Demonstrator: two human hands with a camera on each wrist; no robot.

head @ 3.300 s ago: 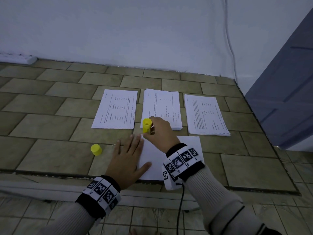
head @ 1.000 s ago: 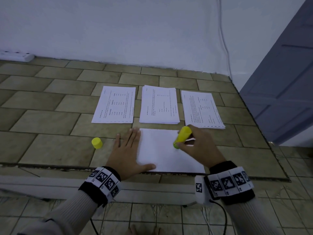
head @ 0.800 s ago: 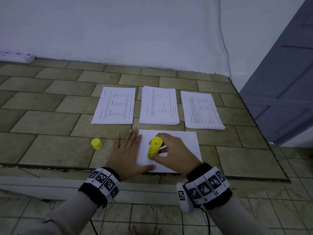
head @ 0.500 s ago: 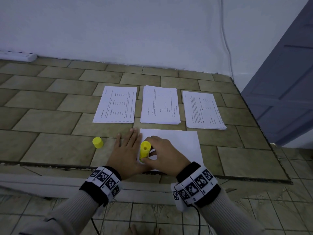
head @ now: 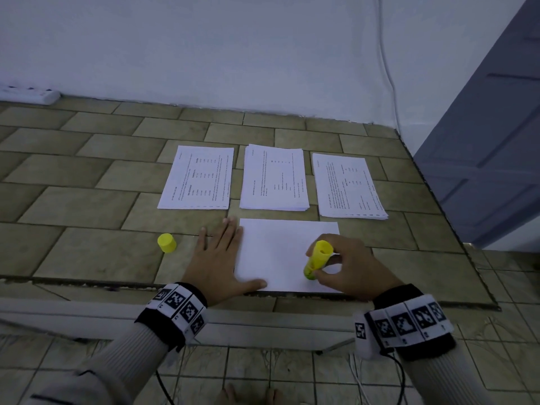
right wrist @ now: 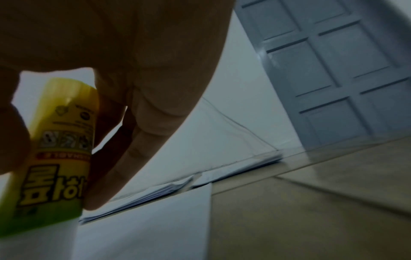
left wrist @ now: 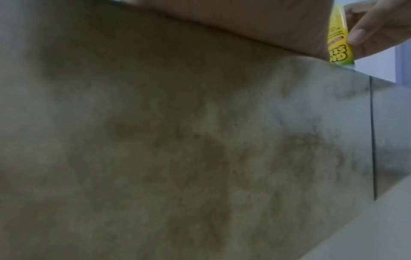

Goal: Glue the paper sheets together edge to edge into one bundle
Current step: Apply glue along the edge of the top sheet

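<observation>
Since half a second ago, the right hand [head: 347, 266] has slid the pinched glue stick [head: 318, 259] rightward along the blank sheet [head: 280, 244]'s near edge; the left hand [head: 217, 258] lies flat, fingers straight, thumb on the sheet. Left wrist view: tile, stick's tip down. Right wrist view: fingers [right wrist: 138, 140] curl round it.

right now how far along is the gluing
Early. Done: the cap is off, lying on the tiles. In hand: the right hand rubs the glue stick on the blank sheet while the left hand holds it flat. Left: three printed stacks lie unjoined.
</observation>
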